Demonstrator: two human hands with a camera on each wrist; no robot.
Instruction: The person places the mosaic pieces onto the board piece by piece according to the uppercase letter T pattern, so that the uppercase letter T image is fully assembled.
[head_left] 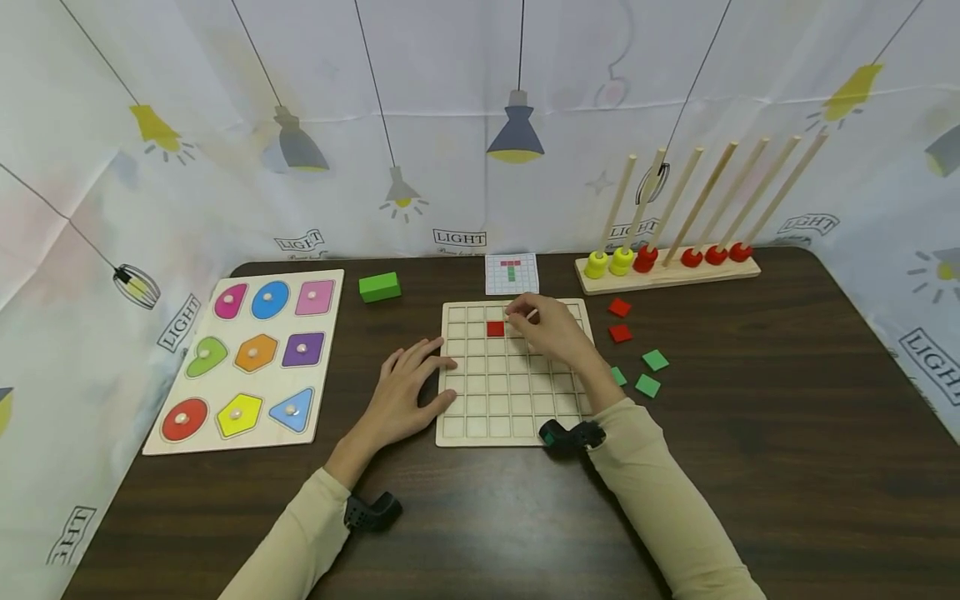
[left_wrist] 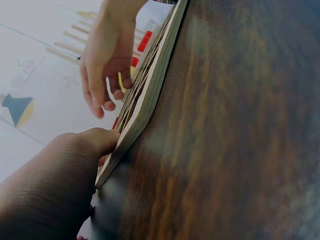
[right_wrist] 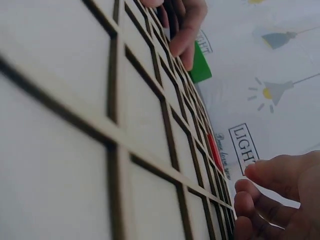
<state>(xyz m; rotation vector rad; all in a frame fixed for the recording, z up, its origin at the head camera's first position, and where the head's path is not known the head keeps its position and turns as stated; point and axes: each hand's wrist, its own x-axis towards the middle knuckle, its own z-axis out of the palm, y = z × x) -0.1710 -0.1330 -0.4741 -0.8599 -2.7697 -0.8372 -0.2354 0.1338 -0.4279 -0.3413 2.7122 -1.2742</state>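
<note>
A light wooden grid board (head_left: 476, 427) lies in the middle of the table, with one red square tile (head_left: 496, 328) in a cell of its upper part. My left hand (head_left: 403, 385) rests at the board's left edge, fingers spread; in the left wrist view its thumb (left_wrist: 102, 141) touches the rim. Over the upper part of the board, just right of the red tile, is my right hand (head_left: 551, 330). Its fingers are loosely bent, and the right wrist view shows nothing between thumb and fingers. Loose red tiles (head_left: 619, 333) and green tiles (head_left: 648, 385) lie right of the board.
Behind the board lies a card (head_left: 512, 274) printed with a red and green T shape. A shape puzzle (head_left: 273, 375) and a green block (head_left: 379, 287) are on the left. At the back right stands a peg rack (head_left: 660, 277) with red and yellow beads.
</note>
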